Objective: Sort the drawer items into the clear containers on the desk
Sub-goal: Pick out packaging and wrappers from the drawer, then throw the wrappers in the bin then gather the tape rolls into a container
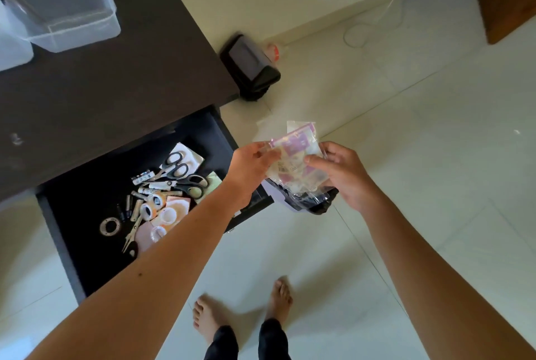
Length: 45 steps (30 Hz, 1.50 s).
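I am gripping a bundle of clear packets with my left hand and right hand, beyond the drawer right edge, the clear container lying far up-left on the desk, nearer my left.

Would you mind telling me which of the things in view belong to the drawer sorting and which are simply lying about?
Belong to the job:
- plastic packets, held by left hand and right hand
- open drawer
- scissors
- tape rolls
- batteries
- clear containers

Lying about:
- black bin
- white cable
- black object under the packets; I cannot tell what it is
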Tool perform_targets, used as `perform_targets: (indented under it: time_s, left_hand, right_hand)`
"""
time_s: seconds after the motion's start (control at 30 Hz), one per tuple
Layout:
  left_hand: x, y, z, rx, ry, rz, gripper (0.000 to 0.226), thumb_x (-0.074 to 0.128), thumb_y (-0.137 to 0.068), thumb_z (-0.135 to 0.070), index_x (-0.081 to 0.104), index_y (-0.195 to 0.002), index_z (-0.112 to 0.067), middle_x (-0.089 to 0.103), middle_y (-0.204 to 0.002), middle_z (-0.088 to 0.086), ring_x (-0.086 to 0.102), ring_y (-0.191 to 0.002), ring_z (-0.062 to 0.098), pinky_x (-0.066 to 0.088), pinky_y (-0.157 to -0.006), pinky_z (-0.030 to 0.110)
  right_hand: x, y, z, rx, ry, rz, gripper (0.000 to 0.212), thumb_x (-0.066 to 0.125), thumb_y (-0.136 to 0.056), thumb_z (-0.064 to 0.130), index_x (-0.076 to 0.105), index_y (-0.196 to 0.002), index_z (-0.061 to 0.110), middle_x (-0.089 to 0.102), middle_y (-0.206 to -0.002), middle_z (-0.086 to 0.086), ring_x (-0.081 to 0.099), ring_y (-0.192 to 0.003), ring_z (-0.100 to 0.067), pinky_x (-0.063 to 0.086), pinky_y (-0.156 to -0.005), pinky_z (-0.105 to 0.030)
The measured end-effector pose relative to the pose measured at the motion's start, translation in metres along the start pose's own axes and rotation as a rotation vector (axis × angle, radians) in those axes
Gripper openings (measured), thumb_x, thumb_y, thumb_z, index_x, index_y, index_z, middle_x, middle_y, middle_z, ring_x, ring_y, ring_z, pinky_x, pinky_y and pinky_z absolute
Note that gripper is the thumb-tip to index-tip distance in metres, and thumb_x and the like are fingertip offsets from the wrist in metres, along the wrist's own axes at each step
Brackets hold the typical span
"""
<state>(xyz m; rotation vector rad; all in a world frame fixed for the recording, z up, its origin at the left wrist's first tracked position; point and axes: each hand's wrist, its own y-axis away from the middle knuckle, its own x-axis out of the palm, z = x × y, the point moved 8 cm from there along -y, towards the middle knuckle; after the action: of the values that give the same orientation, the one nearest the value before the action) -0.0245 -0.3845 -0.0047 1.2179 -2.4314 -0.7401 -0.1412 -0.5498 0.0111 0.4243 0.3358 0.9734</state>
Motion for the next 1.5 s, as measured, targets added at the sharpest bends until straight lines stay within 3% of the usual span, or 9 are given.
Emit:
perform_targets:
  time_s: [0.07,0.23,0.47,0.63,0.77,0.83,0.93,1.13,1.5]
  left_hand:
    - [0.015,-0.009,0.005,-0.009,-0.014,-0.027,0.034,0.077,-0.09,-0.021,0.071,-0.122,-0.013,0.077,-0.111,0.007,0.072,-0.109,0.027,0.055,-0.103,0.049]
    - [0.055,-0.033,0.025,-0.053,-0.043,-0.066,0.045,0.075,-0.092,-0.02,0.064,-0.135,-0.012,0.073,-0.116,0.003,0.069,-0.103,0.02,0.057,-0.096,0.038]
    - [0.092,-0.061,0.069,-0.222,-0.002,-0.13,0.044,0.075,-0.09,-0.011,0.067,-0.134,-0.014,0.073,-0.124,0.006,0.068,-0.117,0.028,0.054,-0.106,0.046]
    - [0.107,-0.079,0.094,-0.282,-0.01,-0.17,0.044,0.072,-0.093,-0.011,0.065,-0.136,-0.016,0.071,-0.126,0.005,0.066,-0.119,0.028,0.052,-0.107,0.046]
    - [0.112,-0.097,0.103,-0.289,-0.025,-0.188,0.044,0.068,-0.095,-0.012,0.064,-0.138,-0.018,0.069,-0.131,0.003,0.063,-0.121,0.025,0.049,-0.098,0.034]
    - [0.111,-0.106,0.109,-0.294,-0.036,-0.218,0.051,0.069,-0.096,-0.015,0.055,-0.145,-0.014,0.063,-0.141,0.003,0.058,-0.127,0.025,0.042,-0.095,0.031]
    - [0.107,-0.111,0.119,-0.313,-0.064,-0.291,0.07,0.071,-0.097,-0.021,0.035,-0.157,-0.012,0.045,-0.158,0.007,0.045,-0.143,0.029,0.04,-0.107,0.039]
    - [0.102,-0.106,0.129,-0.325,-0.035,-0.345,0.07,0.068,-0.099,-0.026,0.033,-0.159,-0.017,0.04,-0.162,0.003,0.042,-0.147,0.028,0.038,-0.114,0.043]
    - [0.105,-0.072,0.096,-0.264,0.071,-0.272,0.067,0.069,-0.098,-0.023,0.038,-0.157,-0.015,0.049,-0.157,0.0,0.045,-0.146,0.023,0.036,-0.118,0.044]
  right_hand:
    - [-0.016,-0.002,-0.008,0.01,-0.001,-0.035,0.011,0.079,-0.091,0.008,0.073,-0.1,0.009,0.079,-0.083,-0.011,0.074,-0.072,-0.028,0.06,-0.061,-0.039]
    - [-0.055,-0.009,-0.028,0.039,0.004,-0.114,0.012,0.079,-0.09,0.008,0.073,-0.101,0.007,0.08,-0.086,-0.011,0.075,-0.071,-0.026,0.056,-0.048,-0.03]
    - [-0.094,-0.037,-0.069,0.101,0.025,-0.189,0.016,0.082,-0.087,0.009,0.076,-0.099,0.016,0.079,-0.082,0.003,0.072,-0.063,-0.011,0.053,-0.049,-0.022]
    - [-0.107,-0.067,-0.106,0.135,0.078,-0.204,0.017,0.086,-0.082,0.016,0.078,-0.096,0.023,0.078,-0.093,-0.002,0.073,-0.075,-0.018,0.055,-0.06,-0.03]
    - [-0.11,-0.092,-0.131,0.158,0.094,-0.176,0.027,0.088,-0.081,0.022,0.077,-0.106,0.017,0.077,-0.105,-0.003,0.076,-0.082,-0.022,0.057,-0.055,-0.029]
    - [-0.11,-0.103,-0.143,0.174,0.101,-0.167,0.043,0.09,-0.08,0.029,0.074,-0.119,0.019,0.074,-0.117,0.0,0.075,-0.098,-0.02,0.064,-0.065,-0.036]
    - [-0.115,-0.113,-0.159,0.188,0.166,-0.185,0.067,0.09,-0.078,0.045,0.065,-0.137,0.024,0.067,-0.136,0.003,0.066,-0.123,-0.019,0.06,-0.098,-0.051]
    - [-0.118,-0.106,-0.171,0.187,0.153,-0.209,0.053,0.09,-0.08,0.039,0.069,-0.127,0.029,0.067,-0.137,0.006,0.065,-0.124,-0.019,0.059,-0.101,-0.054]
    - [-0.106,-0.079,-0.14,0.135,0.152,-0.159,0.042,0.088,-0.084,0.033,0.072,-0.123,0.027,0.071,-0.127,0.012,0.068,-0.116,-0.01,0.061,-0.098,-0.048]
